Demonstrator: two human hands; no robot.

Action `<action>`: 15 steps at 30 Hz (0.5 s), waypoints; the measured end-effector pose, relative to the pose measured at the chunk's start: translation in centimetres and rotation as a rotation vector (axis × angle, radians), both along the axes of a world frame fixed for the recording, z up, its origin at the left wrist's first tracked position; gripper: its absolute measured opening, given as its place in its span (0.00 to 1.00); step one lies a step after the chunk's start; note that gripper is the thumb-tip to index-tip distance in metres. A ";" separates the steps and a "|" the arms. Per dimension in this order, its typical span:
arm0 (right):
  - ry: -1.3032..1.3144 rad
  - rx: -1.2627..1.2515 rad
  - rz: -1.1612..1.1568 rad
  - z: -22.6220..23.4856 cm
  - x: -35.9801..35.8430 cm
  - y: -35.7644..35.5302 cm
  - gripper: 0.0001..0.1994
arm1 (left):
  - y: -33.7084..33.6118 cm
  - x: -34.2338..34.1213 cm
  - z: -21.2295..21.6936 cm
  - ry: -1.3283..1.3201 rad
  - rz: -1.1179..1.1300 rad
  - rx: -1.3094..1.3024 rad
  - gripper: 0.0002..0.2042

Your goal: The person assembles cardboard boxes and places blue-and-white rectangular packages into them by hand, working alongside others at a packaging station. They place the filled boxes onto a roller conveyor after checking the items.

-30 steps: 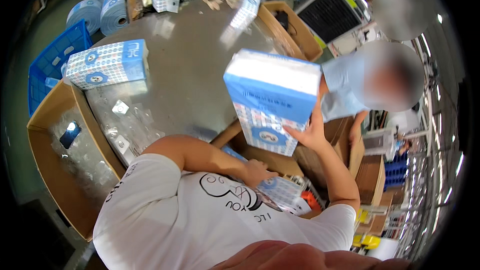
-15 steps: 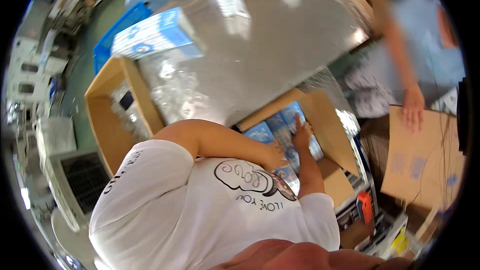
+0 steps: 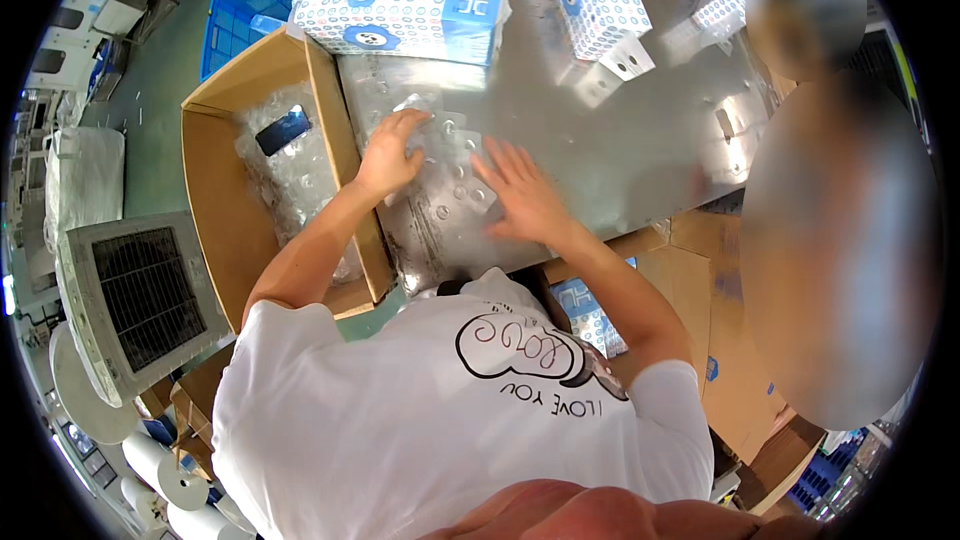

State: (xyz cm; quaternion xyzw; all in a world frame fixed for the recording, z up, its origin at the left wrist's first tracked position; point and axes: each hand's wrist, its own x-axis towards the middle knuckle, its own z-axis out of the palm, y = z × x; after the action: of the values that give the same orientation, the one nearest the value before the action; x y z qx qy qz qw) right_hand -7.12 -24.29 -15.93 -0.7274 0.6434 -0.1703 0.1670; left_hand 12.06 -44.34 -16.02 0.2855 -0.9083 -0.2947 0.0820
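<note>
Clear plastic pieces (image 3: 458, 183) lie by the left edge of our desk (image 3: 650, 140), towards its near-left corner, probably to keep them within easy reach. Our left hand (image 3: 391, 152) has its fingers half curled over them; we cannot tell whether they grip any. Our right hand (image 3: 527, 198), fingers spread, seems to hold nothing. A carton (image 3: 212, 180) stands just beside that edge, its walls containing loose plastic (image 3: 312, 180).

A phone (image 3: 283, 130) (dark, slanting) lies left of the fingers (image 3: 508, 158), a blue crate (image 3: 232, 25) beyond, a grille (image 3: 148, 265) farther left.
</note>
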 end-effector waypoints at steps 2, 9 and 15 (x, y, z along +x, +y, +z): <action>-0.032 -0.039 0.042 -3.1 0.7 -3.9 0.51 | 0.1 0.7 0.2 -0.076 -0.172 -0.061 0.36; -0.124 -0.158 -0.048 -7.5 0.2 -0.6 0.42 | 1.3 2.0 -5.1 -0.238 -0.374 -0.326 0.35; -0.558 0.022 -0.736 -6.6 0.9 2.4 0.27 | 1.1 1.4 -4.6 -0.089 -0.250 -0.340 0.18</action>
State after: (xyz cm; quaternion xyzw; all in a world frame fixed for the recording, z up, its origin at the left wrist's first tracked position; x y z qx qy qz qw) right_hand -6.24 -21.93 -22.51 -0.3752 0.7911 -0.4009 0.2697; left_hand 13.43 -43.20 -20.62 0.1656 -0.9760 -0.1320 0.0516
